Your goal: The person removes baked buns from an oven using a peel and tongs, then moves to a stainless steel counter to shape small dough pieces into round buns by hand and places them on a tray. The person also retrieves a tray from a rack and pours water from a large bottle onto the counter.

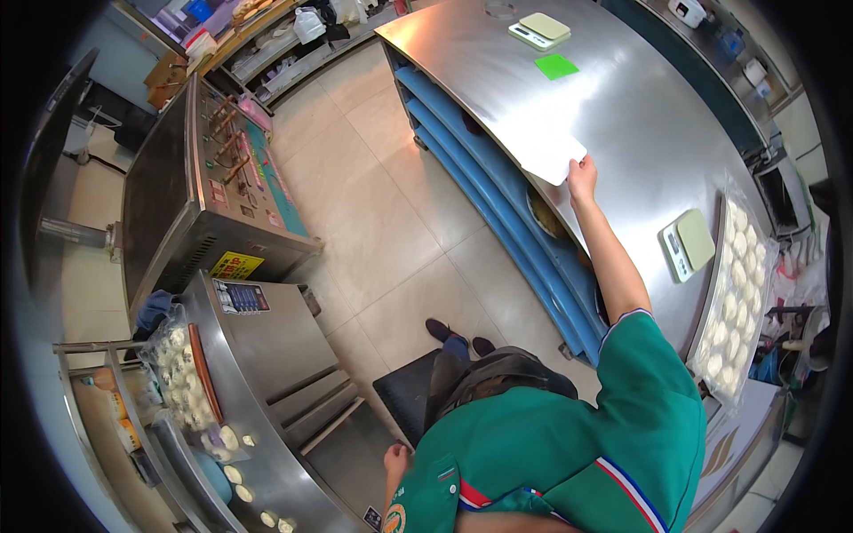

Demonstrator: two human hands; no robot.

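My right hand (582, 178) reaches out over the steel table (675, 115), its fingers closed on the near corner of a flat white sheet (548, 153); I cannot tell its material. A green square (556, 66) and a scale (538, 30) lie farther along the top. A second scale (684, 244) and a tray of pale dough pieces under plastic (729, 293) are to the right of my arm. My left hand (396, 464) hangs low beside the steel counter (249, 338), fingers curled; what it holds, if anything, is hidden.
The table has blue shelves (498, 213) beneath. At left stand a large steel machine (178, 222), bagged dough pieces (182, 382) on the counter and a rack (124, 417). Below me are tiled floor (373, 231), my shoes (444, 330) and a black mat (400, 400).
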